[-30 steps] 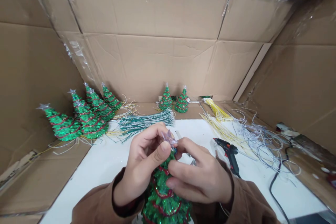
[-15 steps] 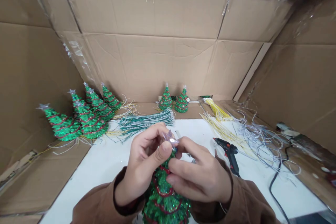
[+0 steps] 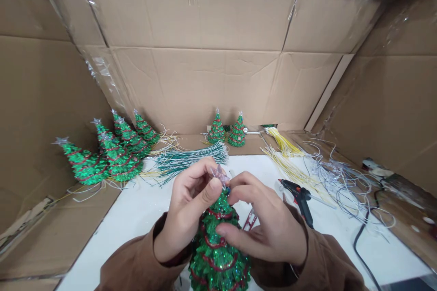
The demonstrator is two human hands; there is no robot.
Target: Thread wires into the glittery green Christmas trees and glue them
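A small green tinsel Christmas tree (image 3: 218, 259) with red garland stands upright in front of me, its base cut off by the lower edge. At its tip is a clear, pinkish plastic star (image 3: 220, 175). My left hand (image 3: 191, 204) pinches the star between thumb and fingers. My right hand (image 3: 269, 218) is at the tree's right side, thumb and fingers apart; its fingertips are by the top just under the star, the thumb against the upper branches. Behind the right hand a red-and-white strip (image 3: 250, 221) partly shows.
Several finished trees (image 3: 119, 154) stand at the left, two smaller trees (image 3: 236, 132) at the back. Green wires (image 3: 191, 159), yellow wires (image 3: 285, 142) and tangled white wires (image 3: 341, 186) lie behind. A black glue gun (image 3: 300, 198) rests at the right. Cardboard walls (image 3: 205, 77) enclose the white table (image 3: 136, 209).
My right hand's thumb and fingers have spread apart from their closed grip below the star. The left hand stays at the star. The view has shifted slightly.
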